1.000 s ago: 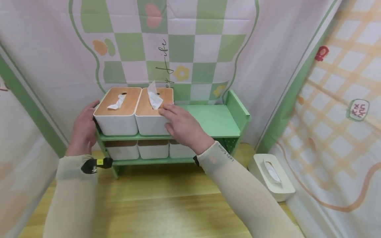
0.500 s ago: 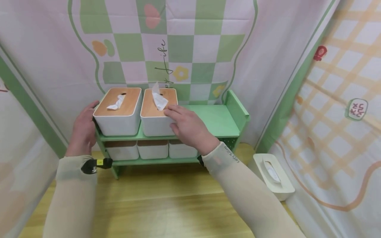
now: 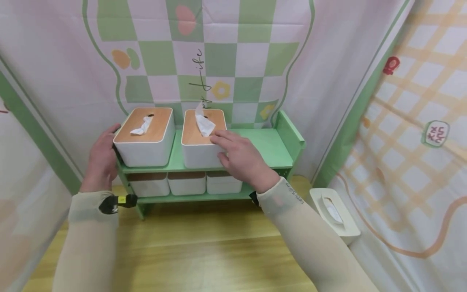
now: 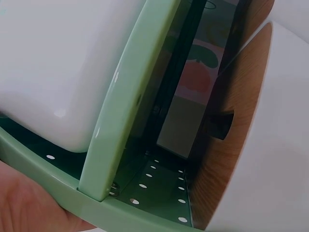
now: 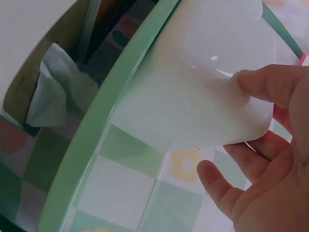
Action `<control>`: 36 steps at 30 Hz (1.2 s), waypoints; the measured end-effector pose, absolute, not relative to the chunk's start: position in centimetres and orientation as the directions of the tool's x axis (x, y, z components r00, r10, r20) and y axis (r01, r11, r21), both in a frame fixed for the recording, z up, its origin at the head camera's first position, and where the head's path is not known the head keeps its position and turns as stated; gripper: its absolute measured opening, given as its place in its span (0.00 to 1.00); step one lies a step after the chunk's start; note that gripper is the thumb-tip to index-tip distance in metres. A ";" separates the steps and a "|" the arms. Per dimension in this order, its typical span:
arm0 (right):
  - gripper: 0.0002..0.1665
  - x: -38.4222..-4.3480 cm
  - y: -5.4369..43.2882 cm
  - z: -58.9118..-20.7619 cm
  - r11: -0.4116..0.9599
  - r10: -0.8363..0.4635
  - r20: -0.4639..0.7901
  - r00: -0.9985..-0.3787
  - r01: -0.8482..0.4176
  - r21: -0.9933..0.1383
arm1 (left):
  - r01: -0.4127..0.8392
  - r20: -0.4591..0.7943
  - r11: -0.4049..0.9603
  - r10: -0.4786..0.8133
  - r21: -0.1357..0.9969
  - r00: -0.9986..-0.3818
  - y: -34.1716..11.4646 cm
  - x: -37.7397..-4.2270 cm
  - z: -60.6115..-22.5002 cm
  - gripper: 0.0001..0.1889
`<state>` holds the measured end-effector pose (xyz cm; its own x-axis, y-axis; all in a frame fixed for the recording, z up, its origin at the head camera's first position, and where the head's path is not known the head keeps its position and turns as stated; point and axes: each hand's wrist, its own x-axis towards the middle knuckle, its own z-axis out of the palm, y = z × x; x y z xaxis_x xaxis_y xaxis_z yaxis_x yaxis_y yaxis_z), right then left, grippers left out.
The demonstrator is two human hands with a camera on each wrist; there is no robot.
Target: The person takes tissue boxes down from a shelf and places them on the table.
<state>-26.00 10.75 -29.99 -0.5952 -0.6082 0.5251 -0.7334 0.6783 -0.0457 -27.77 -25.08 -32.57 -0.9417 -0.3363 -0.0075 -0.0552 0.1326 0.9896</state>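
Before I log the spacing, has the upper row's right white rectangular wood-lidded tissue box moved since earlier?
Yes, that tissue box has moved right, toward the green upright end panel.

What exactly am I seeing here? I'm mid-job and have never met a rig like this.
There is no robot: these are a person's two bare hands. The wide view comes from a camera on the head; the two close views come from one camera on each wrist. Atop the green rack stand a left box and a right box, both white, with tissue poking out. The right hand holds the right box at its near right corner, thumb in front. The left hand touches the rack's left end, beside the left box; how its fingers lie is hard to tell. Below stand three more boxes, and another pale box is off to the right.
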 end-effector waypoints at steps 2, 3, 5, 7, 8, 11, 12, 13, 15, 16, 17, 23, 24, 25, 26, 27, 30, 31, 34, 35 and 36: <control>0.27 -25.9 10.9 -30.0 0.682 -0.602 0.525 -0.602 -0.729 -0.055 | -0.059 -0.008 0.141 -0.339 0.988 -0.941 -25.1 -27.8 -32.6 0.25; 0.27 -25.9 11.1 -30.0 0.684 -0.599 0.525 -0.605 -0.727 -0.058 | -0.061 -0.008 0.145 -0.341 0.987 -0.940 -25.2 -27.8 -32.6 0.25; 0.26 -25.8 11.3 -30.0 0.690 -0.593 0.525 -0.611 -0.721 -0.060 | -0.066 -0.010 0.153 -0.344 0.986 -0.939 -25.2 -27.8 -32.6 0.25; 0.26 -25.7 11.6 -30.0 0.692 -0.589 0.528 -0.612 -0.719 -0.060 | -0.063 -0.007 0.149 -0.346 0.987 -0.938 -25.2 -27.8 -32.6 0.25; 0.26 -25.6 11.7 -30.0 0.695 -0.587 0.528 -0.613 -0.717 -0.059 | -0.060 -0.005 0.149 -0.346 0.987 -0.938 -25.2 -27.9 -32.6 0.25; 0.27 -25.4 12.1 -29.8 0.701 -0.582 0.527 -0.619 -0.711 -0.061 | -0.051 -0.002 0.135 -0.345 0.990 -0.938 -25.2 -27.9 -32.6 0.25; 0.27 -25.3 12.3 -29.7 0.702 -0.580 0.527 -0.621 -0.709 -0.063 | -0.050 -0.002 0.129 -0.345 0.990 -0.938 -25.2 -28.0 -32.6 0.25; 0.27 -25.3 12.4 -29.7 0.704 -0.579 0.525 -0.624 -0.707 -0.065 | -0.051 -0.004 0.127 -0.345 0.991 -0.939 -25.3 -28.0 -32.5 0.25; 0.27 -25.2 12.6 -29.6 0.706 -0.577 0.521 -0.630 -0.705 -0.070 | -0.057 -0.013 0.119 -0.341 0.991 -0.940 -25.3 -27.9 -32.4 0.25; 0.27 -25.1 12.7 -29.5 0.708 -0.575 0.518 -0.633 -0.702 -0.073 | -0.063 -0.017 0.124 -0.342 0.990 -0.940 -25.3 -27.9 -32.4 0.25; 0.27 -25.1 12.8 -29.5 0.712 -0.572 0.516 -0.638 -0.699 -0.075 | -0.066 -0.019 0.127 -0.340 0.990 -0.940 -25.4 -27.9 -32.3 0.25; 0.27 -25.1 13.5 -29.5 0.734 -0.547 0.513 -0.661 -0.674 -0.085 | -0.075 -0.021 0.151 -0.333 0.986 -0.943 -25.4 -27.8 -32.3 0.25; 0.27 -25.1 13.5 -29.5 0.734 -0.547 0.522 -0.654 -0.675 -0.076 | -0.074 -0.019 0.154 -0.334 0.985 -0.942 -25.4 -27.8 -32.3 0.25; 0.26 -25.1 13.5 -29.5 0.732 -0.552 0.532 -0.642 -0.678 -0.058 | -0.071 -0.017 0.149 -0.335 0.986 -0.942 -25.4 -27.8 -32.3 0.25; 0.26 -25.2 13.5 -29.5 0.728 -0.559 0.545 -0.625 -0.685 -0.039 | -0.068 -0.016 0.145 -0.337 0.987 -0.942 -25.4 -27.8 -32.3 0.25; 0.26 -25.2 13.4 -29.6 0.724 -0.565 0.558 -0.608 -0.690 -0.018 | -0.067 -0.016 0.140 -0.339 0.988 -0.941 -25.4 -27.8 -32.2 0.25; 0.25 -25.4 13.1 -29.7 0.717 -0.582 0.584 -0.566 -0.696 0.041 | -0.063 -0.017 0.126 -0.337 0.990 -0.941 -25.3 -27.8 -32.2 0.25; 0.24 -25.4 13.1 -29.8 0.717 -0.585 0.587 -0.560 -0.695 0.051 | -0.064 -0.019 0.123 -0.335 0.990 -0.942 -25.4 -27.8 -32.2 0.25; 0.24 -25.5 13.0 -30.1 0.726 -0.581 0.584 -0.567 -0.686 0.056 | -0.071 -0.027 0.125 -0.329 0.990 -0.944 -25.4 -27.8 -32.2 0.25; 0.24 -25.5 13.0 -30.1 0.727 -0.579 0.583 -0.570 -0.685 0.051 | -0.074 -0.029 0.125 -0.329 0.989 -0.944 -25.4 -27.8 -32.2 0.25; 0.24 -25.5 13.1 -30.1 0.727 -0.579 0.580 -0.574 -0.686 0.046 | -0.074 -0.030 0.121 -0.331 0.990 -0.943 -25.4 -27.8 -32.2 0.24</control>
<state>-25.48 13.08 -30.14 -0.5740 -0.5785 0.5795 -0.6856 0.7265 0.0463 -27.83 -25.40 -32.23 -0.9432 -0.3307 -0.0304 -0.0742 0.1207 0.9899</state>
